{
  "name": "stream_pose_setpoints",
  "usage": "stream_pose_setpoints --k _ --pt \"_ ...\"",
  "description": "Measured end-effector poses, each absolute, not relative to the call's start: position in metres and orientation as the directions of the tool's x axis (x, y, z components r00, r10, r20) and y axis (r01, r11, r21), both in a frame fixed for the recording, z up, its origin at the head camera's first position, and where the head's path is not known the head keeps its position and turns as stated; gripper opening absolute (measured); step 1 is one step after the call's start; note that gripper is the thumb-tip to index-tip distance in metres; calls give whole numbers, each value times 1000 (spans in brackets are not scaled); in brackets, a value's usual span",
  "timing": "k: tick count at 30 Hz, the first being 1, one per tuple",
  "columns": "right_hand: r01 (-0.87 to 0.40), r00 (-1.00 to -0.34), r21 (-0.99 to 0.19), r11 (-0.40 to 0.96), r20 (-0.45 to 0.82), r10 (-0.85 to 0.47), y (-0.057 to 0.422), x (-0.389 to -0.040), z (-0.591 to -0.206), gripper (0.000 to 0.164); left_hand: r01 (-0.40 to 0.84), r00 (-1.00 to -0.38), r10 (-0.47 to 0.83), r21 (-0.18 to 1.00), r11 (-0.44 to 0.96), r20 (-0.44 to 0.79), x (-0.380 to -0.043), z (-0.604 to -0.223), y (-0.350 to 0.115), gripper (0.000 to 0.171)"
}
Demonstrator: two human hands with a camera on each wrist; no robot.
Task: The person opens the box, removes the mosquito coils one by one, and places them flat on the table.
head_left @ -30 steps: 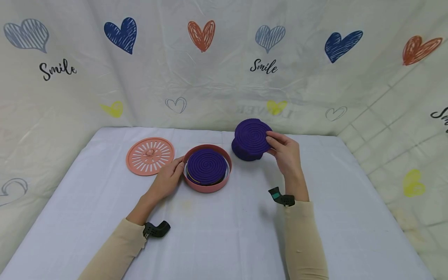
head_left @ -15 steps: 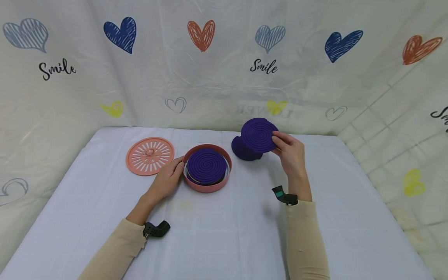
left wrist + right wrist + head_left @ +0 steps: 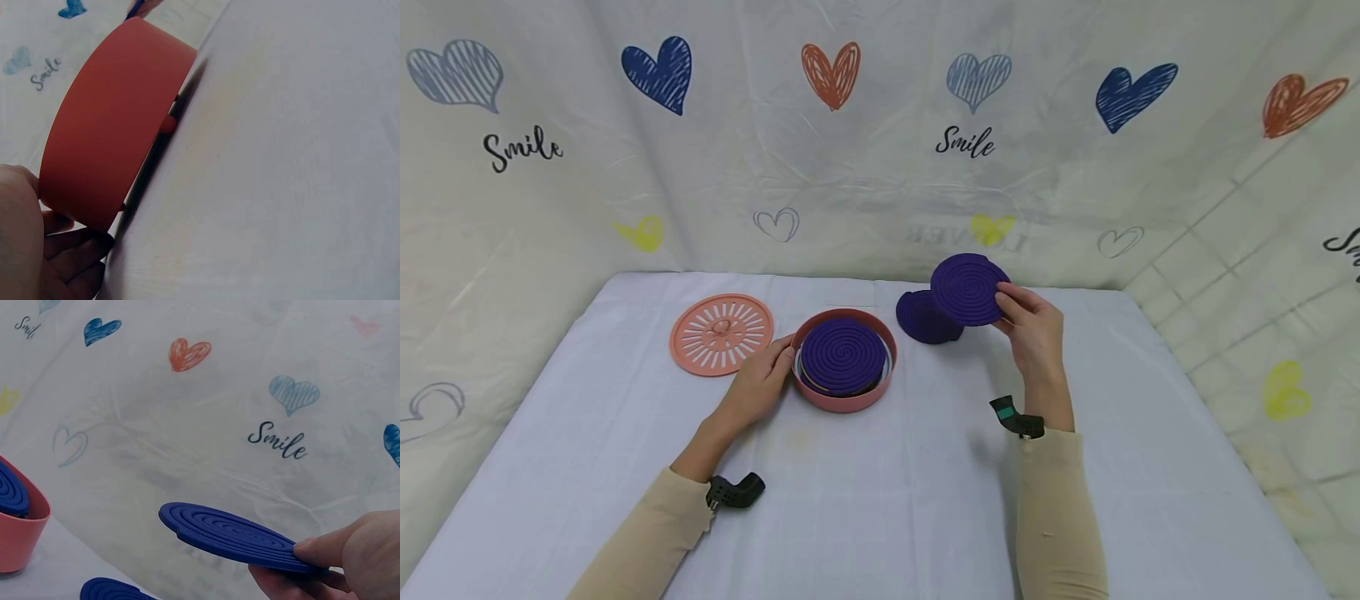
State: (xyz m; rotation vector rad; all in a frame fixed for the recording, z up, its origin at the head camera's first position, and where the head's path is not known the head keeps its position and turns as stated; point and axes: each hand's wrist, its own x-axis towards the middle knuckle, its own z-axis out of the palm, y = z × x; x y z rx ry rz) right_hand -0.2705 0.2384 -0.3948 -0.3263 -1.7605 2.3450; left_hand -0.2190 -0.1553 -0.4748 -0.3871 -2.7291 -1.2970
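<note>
Left sleeve (image 3: 643,533) and right sleeve (image 3: 1058,512) beige, long, plain, fairly close-fitting, ending near wrists; faint creases across right one. Left wrist device (image 3: 737,492) black, curved, one end bent up. Right wrist device (image 3: 1026,426) likewise black, teal patch (image 3: 1005,412) near its raised end. Left hand (image 3: 762,379), right hand (image 3: 1032,333) bare.

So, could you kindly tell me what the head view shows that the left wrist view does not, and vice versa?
Only the head view shows the slotted coral disc, the purple spiral coaster in the holder and the purple coaster lying on the cloth.

Only the left wrist view shows a small rounded nub at the holder's lower edge.

Both show the round coral holder gripped by the left hand, the white tablecloth and the heart-print backdrop. The right hand and its raised coaster apparently appear only as slivers in the wrist view.
</note>
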Motion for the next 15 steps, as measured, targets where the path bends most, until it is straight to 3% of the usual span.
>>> stream_pose_setpoints --k 15 --pt "-19 -927 -965 -260 -81 367 248 -273 -403 29 268 -963 185 748 608 194 -219 -477 -156 50"
